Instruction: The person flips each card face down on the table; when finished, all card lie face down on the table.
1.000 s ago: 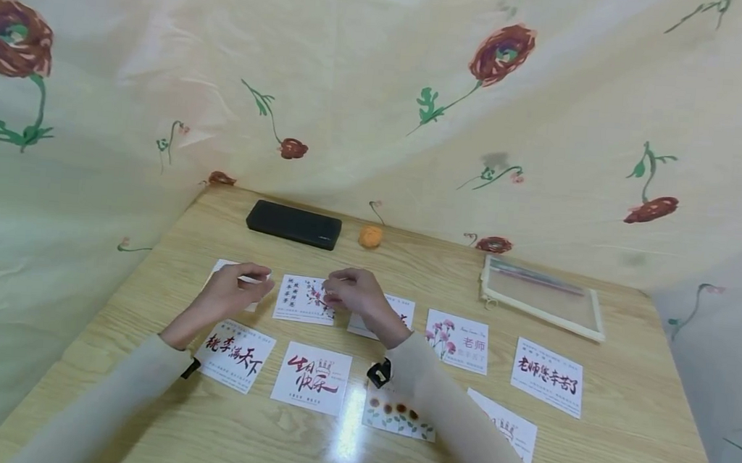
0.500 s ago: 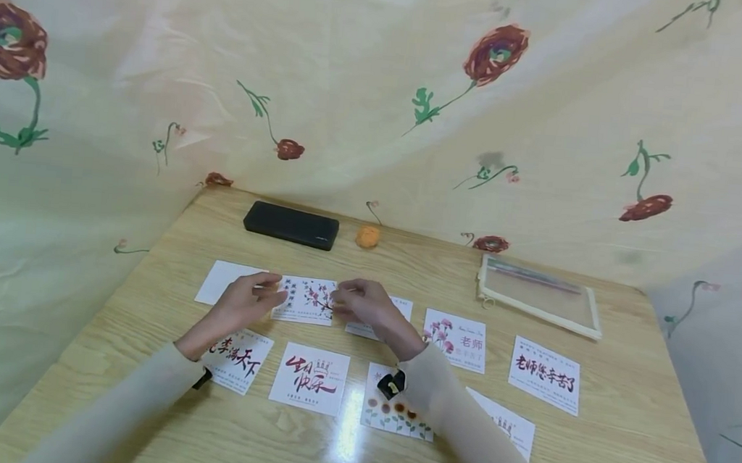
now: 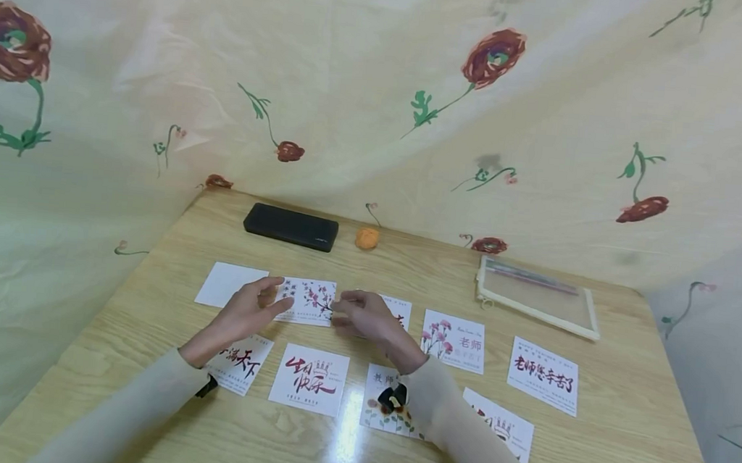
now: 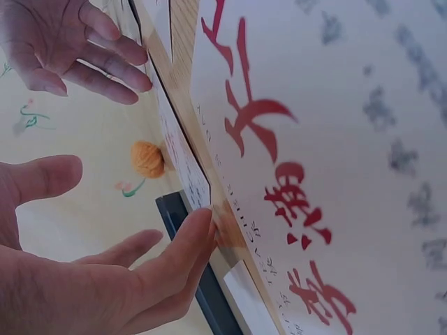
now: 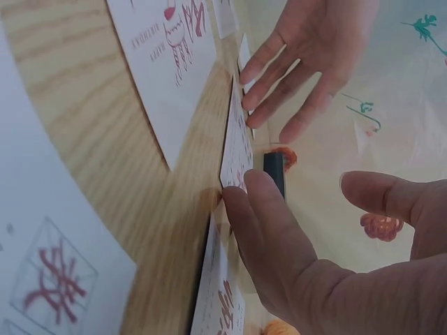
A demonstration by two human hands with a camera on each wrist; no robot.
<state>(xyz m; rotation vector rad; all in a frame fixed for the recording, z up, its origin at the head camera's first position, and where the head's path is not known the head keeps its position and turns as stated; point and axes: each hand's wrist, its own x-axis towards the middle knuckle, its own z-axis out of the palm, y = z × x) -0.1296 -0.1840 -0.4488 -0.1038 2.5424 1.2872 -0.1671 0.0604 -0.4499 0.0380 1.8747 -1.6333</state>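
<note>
A white card with pink blossoms [image 3: 316, 302] lies flat in the back row, between the two hands. My left hand [image 3: 241, 317] has its loosely bent fingertips at the card's left edge; in the left wrist view its fingers [image 4: 171, 269] reach the card's near corner, thumb apart. On the other side, my right hand [image 3: 373, 324] has its fingertips right at the right edge. The right wrist view shows its index and middle fingers [image 5: 276, 223] extended to the corner, thumb raised away. Part of a red-lettered card [image 3: 399, 311] is hidden behind the right hand.
Left of the blossom card lies a blank white card [image 3: 223, 283]. A birthday card [image 3: 309, 381], a sunflower card [image 3: 377, 415] and several others are spread in front and rightward. Behind stand a black case [image 3: 290, 226], an orange ball [image 3: 367, 238] and a translucent pouch [image 3: 539, 297].
My left hand has moved right, off the blank card to the blossom card's left edge. The right hand has shifted slightly right and down, uncovering more of the blossoms. The cards stay in place.
</note>
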